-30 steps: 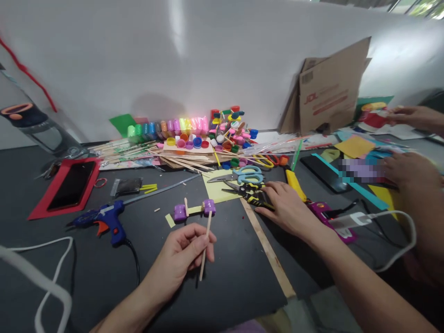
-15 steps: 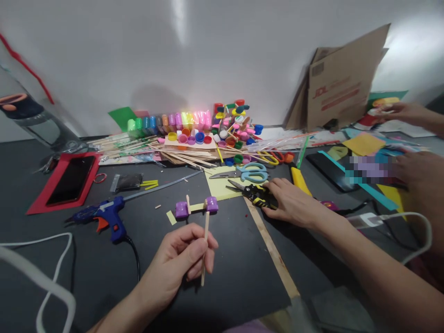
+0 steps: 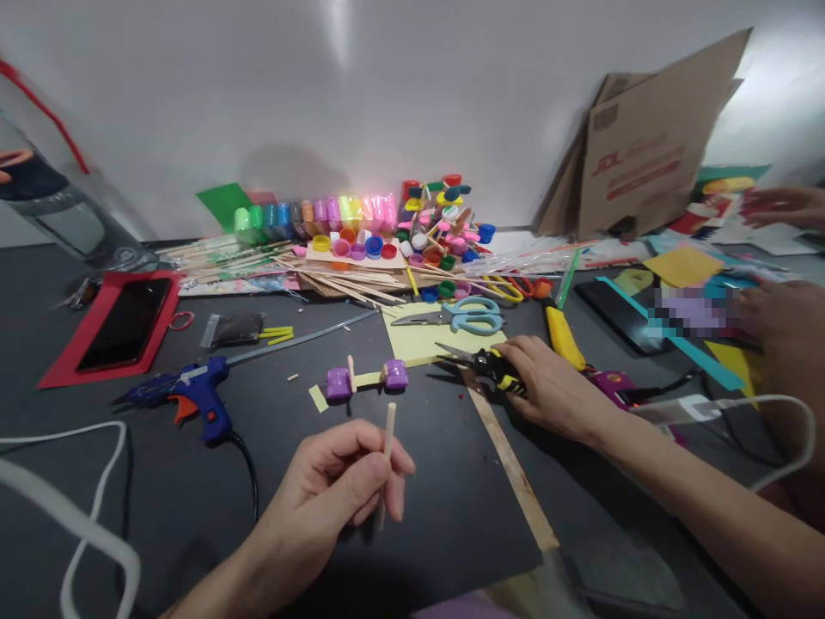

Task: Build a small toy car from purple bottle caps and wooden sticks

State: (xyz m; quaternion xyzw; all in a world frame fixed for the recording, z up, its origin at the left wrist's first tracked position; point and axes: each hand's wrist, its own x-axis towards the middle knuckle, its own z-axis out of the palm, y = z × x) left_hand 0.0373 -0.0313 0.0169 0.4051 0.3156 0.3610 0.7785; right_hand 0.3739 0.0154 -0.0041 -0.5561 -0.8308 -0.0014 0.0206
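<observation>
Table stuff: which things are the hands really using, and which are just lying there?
In use:
- wooden stick, held by left hand
- black-and-yellow snips, under right hand
- purple caps piece

Lying about:
- blue glue gun
- blue scissors
- phone

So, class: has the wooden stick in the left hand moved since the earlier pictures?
Yes. The wooden stick in the left hand has drawn back toward the person; its tip, earlier touching the right purple cap, now sits clear of it.
</observation>
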